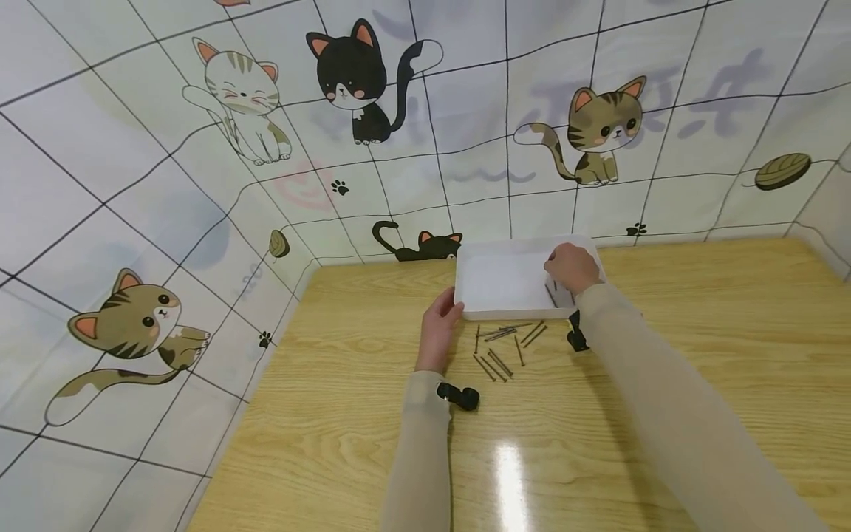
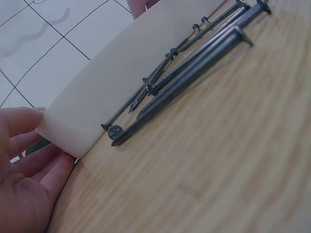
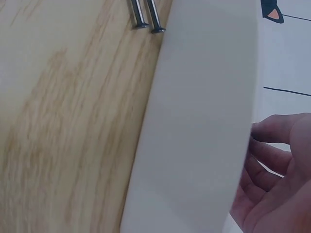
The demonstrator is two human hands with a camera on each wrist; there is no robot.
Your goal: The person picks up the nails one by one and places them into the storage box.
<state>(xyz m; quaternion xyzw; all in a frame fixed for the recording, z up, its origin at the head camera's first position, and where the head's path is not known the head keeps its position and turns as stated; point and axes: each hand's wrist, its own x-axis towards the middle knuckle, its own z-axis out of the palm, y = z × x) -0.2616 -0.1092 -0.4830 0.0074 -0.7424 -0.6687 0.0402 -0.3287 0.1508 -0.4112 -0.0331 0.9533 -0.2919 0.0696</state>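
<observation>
My left hand (image 1: 439, 330) holds the near left corner of a shallow white tray (image 1: 505, 315). In the left wrist view the fingers of that hand (image 2: 29, 170) wrap round the corner at the rim and low by the table. My right hand (image 1: 573, 267) reaches into the tray's right part with its fingers curled. Dark nails (image 1: 551, 296) show just below its fingertips; I cannot tell whether it holds one. The right wrist view shows that hand (image 3: 272, 170) partly hidden behind the tray wall (image 3: 194, 116). Several loose nails (image 1: 495, 363) lie on the table before the tray.
The tray stands on a wood-grain table (image 1: 346, 414) close to the back wall. A sheet with cat drawings (image 1: 479, 111) covers the walls. Both wrists wear black straps with a small device, such as the left strap (image 1: 459, 397).
</observation>
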